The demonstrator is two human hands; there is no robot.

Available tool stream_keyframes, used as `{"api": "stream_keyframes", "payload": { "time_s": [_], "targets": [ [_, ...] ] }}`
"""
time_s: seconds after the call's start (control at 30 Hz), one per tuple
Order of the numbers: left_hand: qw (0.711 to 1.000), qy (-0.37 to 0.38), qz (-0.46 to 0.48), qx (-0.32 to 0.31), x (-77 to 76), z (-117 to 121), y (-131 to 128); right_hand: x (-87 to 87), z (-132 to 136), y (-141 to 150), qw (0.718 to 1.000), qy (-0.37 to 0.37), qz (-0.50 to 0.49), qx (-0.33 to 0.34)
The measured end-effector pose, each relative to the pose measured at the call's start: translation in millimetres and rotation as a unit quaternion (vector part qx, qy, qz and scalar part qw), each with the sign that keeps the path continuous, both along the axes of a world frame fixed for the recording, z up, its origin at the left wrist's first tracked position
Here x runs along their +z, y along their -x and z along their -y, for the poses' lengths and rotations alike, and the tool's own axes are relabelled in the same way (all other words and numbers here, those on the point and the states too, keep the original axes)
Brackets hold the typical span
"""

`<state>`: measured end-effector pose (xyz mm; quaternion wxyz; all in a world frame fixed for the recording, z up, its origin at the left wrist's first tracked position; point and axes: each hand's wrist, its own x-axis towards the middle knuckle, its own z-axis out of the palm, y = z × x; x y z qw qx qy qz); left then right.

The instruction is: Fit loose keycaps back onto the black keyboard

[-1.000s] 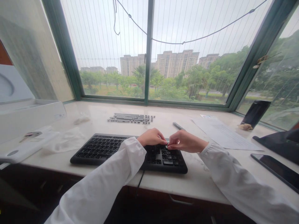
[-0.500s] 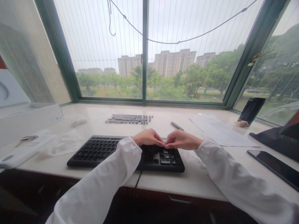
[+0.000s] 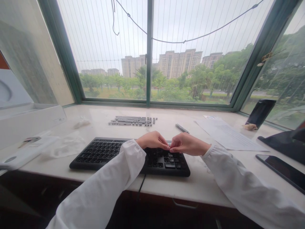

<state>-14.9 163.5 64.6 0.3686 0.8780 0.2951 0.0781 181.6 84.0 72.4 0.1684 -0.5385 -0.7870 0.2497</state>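
A black keyboard (image 3: 95, 156) lies on the white counter, most of its key sockets bare and several keycaps (image 3: 170, 165) in place at its right end. Over that right part, my left hand (image 3: 153, 140) and my right hand (image 3: 188, 143) meet, fingertips touching. Both hands are pinched closed. Whatever sits between the fingertips is too small and covered to make out. Beyond the keyboard, loose dark keycaps (image 3: 133, 121) lie in rows. A small grey pen-like tool (image 3: 182, 128) rests behind my right hand.
Printed paper (image 3: 228, 135) and a phone (image 3: 281, 171) lie to the right, with a dark upright object (image 3: 261, 113) near the window. At left are a white box (image 3: 33, 119), keys (image 3: 30, 141) and crumpled plastic (image 3: 64, 146). A cable (image 3: 141, 183) hangs over the counter's front edge.
The view has shifted slightly. Both hands stay pinched together over the right part of the keyboard, with hardly any movement relative to it.
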Motion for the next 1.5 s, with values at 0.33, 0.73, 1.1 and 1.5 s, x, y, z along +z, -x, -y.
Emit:
{"api": "stream_keyframes", "payload": {
  "time_s": [0.33, 0.73, 1.1, 1.5],
  "targets": [
    [1.000, 0.016, -0.009, 0.011, -1.3, 1.9, -2.7, -0.6, -5.1, -5.6, 0.999, 0.041, -0.024, 0.012],
    [0.996, -0.001, -0.059, 0.072, 5.6, 6.6, -15.0, -8.4, -16.6, -4.8, 0.996, 0.087, -0.022, -0.026],
    [0.995, -0.030, -0.077, 0.062, 9.0, 11.9, -15.2, 0.1, -3.9, 4.1, 0.999, 0.031, 0.028, -0.022],
    [0.989, -0.064, -0.096, 0.091, 6.9, 15.7, -15.8, -6.1, -7.6, 5.9, 0.997, -0.008, 0.076, -0.031]
  ]
}}
